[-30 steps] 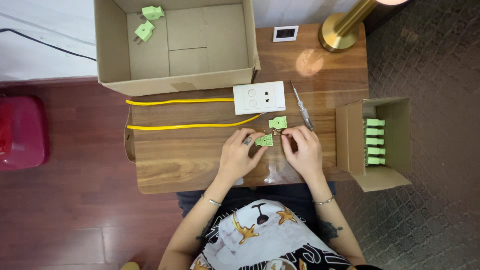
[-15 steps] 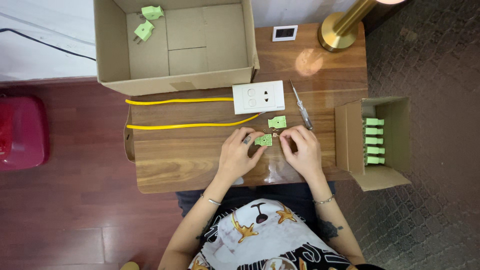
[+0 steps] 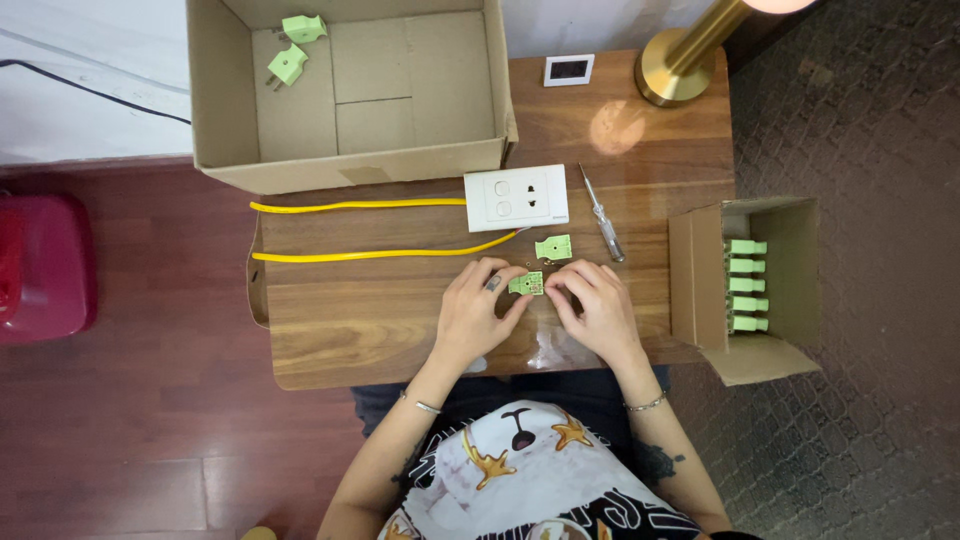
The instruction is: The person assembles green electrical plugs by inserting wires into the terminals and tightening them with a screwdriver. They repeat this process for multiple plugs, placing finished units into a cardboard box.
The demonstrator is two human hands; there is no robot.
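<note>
My left hand [image 3: 474,312] and my right hand [image 3: 594,308] both rest on the wooden table [image 3: 380,330] and pinch a small green plug half [image 3: 526,284] between their fingertips. Its open inside faces up, with metal parts showing. The other green plug half [image 3: 553,247] lies just beyond it. A yellow cable [image 3: 370,254] runs along the table from the left toward the hands. A white wall socket plate [image 3: 516,197] lies past the cable, and a small screwdriver [image 3: 603,223] lies to its right.
A large open cardboard box [image 3: 350,160] at the back holds two green plugs [image 3: 290,60]. A smaller open box [image 3: 745,285] at the right edge holds several green plugs. A brass lamp base [image 3: 672,75] and a small white device [image 3: 569,69] stand behind. A red bag [image 3: 40,265] is on the floor.
</note>
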